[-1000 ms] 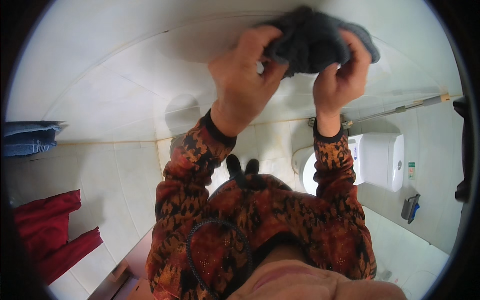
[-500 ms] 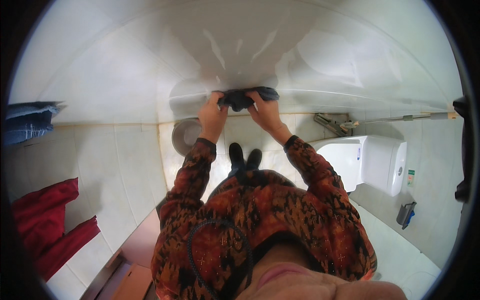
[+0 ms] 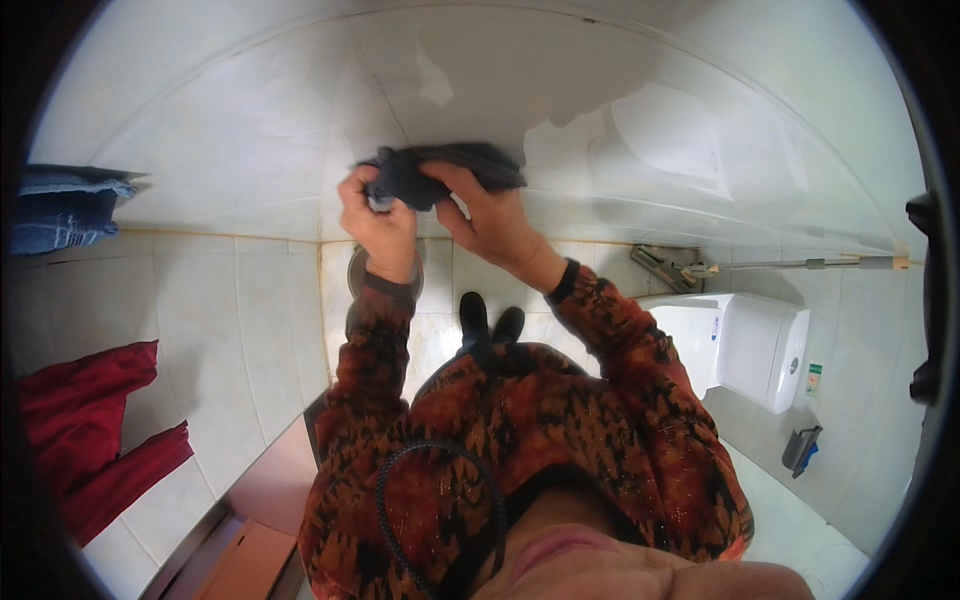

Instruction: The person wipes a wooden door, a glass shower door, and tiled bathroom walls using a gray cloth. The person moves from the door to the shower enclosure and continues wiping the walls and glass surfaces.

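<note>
A dark grey cloth (image 3: 440,172) is bunched between my hands in front of the shiny tiled wall (image 3: 470,70). My left hand (image 3: 380,222) grips its left end, with thumb and fingers curled around the fabric. Over the cloth's near side lies my right hand (image 3: 490,220), its thumb and fingers closed on it. The cloth is close to the wall; whether it touches the tiles I cannot tell. Below my left hand and sleeve a round basin (image 3: 413,262) stands on the floor, mostly hidden.
To the right stand a white toilet (image 3: 750,345) and a long-handled mop (image 3: 670,268). A brush in a grey holder (image 3: 801,450) hangs on the right wall. Blue jeans (image 3: 65,215) and a red garment (image 3: 95,420) hang at the left. My dark shoes (image 3: 490,318) are on the tiled floor.
Both hands have moved left and slightly up along the wall with the cloth. The cloth is bunched differently, and my left hand has turned around its end.
</note>
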